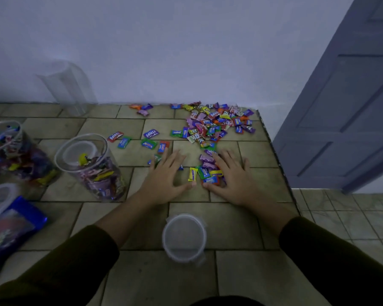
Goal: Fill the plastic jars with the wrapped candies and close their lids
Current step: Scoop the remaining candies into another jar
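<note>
While both lie flat on the tiles with fingers straight and splayed, left hand (166,175) and right hand (230,180) bracket a small candy clump (207,173) between the thumbs, the right partly over it. Yellow wrapper (192,174) reads "mentos", its long axis pointing away from the person; a purple wrapper (151,133) farther out reads "Relaxa". Part-filled open jar (91,166) sits well off to the left, nearer the left hand; main pile (215,122) lies beyond the right fingertips.

Two open hands, left (167,172) and right (229,176), rest flat on a tiled counter (241,228), cupping wrapped candies (205,172) between them.

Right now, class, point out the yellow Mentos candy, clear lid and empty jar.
yellow Mentos candy (192,174): head view, wrapper's middle.
clear lid (184,237): head view, flat centre.
empty jar (68,89): head view, side wall.
</note>
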